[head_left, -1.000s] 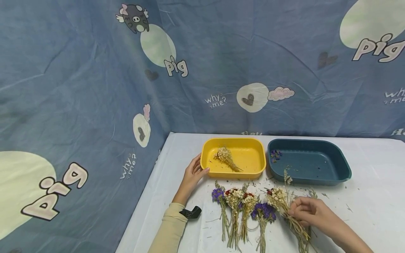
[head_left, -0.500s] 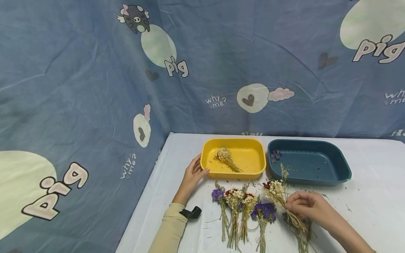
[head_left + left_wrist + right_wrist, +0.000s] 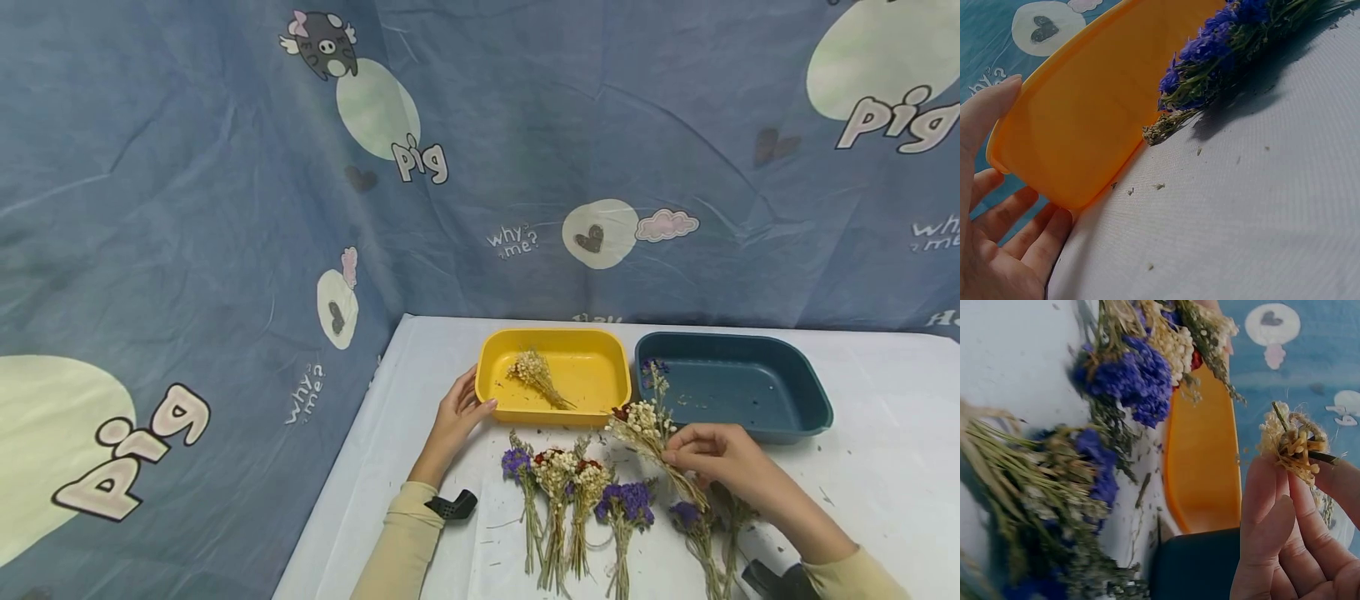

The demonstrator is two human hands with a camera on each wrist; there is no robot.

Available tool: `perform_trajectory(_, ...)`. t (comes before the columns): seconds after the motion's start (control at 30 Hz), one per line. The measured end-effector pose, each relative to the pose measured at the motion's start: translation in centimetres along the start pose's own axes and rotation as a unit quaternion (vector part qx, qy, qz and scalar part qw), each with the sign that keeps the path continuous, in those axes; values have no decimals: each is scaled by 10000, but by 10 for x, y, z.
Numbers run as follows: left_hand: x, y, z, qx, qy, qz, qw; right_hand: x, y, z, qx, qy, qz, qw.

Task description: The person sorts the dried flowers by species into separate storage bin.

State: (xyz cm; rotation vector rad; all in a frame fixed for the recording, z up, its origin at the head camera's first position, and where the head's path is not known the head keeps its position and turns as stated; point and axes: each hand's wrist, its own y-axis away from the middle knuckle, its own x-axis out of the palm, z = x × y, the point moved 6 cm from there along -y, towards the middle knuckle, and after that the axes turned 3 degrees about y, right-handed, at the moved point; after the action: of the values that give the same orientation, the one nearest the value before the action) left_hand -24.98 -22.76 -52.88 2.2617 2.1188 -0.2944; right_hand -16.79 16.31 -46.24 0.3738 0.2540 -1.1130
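My right hand (image 3: 716, 458) pinches a small bunch of dried flowers (image 3: 641, 425), with cream blossoms and a dark red one, by its stems. The bunch is tilted, its heads to the upper left, overlapping the front of the blue bin (image 3: 735, 429). In the right wrist view the cut stem ends of this bunch (image 3: 1297, 450) stick out between thumb and fingertips. My left hand (image 3: 459, 406) rests against the left end of the yellow bin (image 3: 491, 413), thumb near the rim and fingers along the outer wall. Inside that bin lies one cream bunch (image 3: 534, 369).
Several dried bunches lie in a row before the bins, among them a purple bunch (image 3: 626, 500) and a cream-and-red bunch (image 3: 555, 471). Another purple bunch (image 3: 686, 517) lies below my right hand. Loose purple petals (image 3: 652, 367) are in the blue bin. Plant bits dot the white tablecloth (image 3: 885, 433).
My right hand has lifted the cream-and-red bunch away from the other bunches, up and leftward toward the bins, uncovering a purple bunch below. My left hand has stayed at the yellow bin.
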Motion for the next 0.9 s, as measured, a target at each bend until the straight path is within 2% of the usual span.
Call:
perform_trajectory(0.3,1,1,-2,-28,-32,1,10000,-4,-19,8,81,7,-45,10000)
perform_trajectory(0.9,0,0,-1,-46,-11,-77,10000,-5,-61,38,-219,497,67,9985)
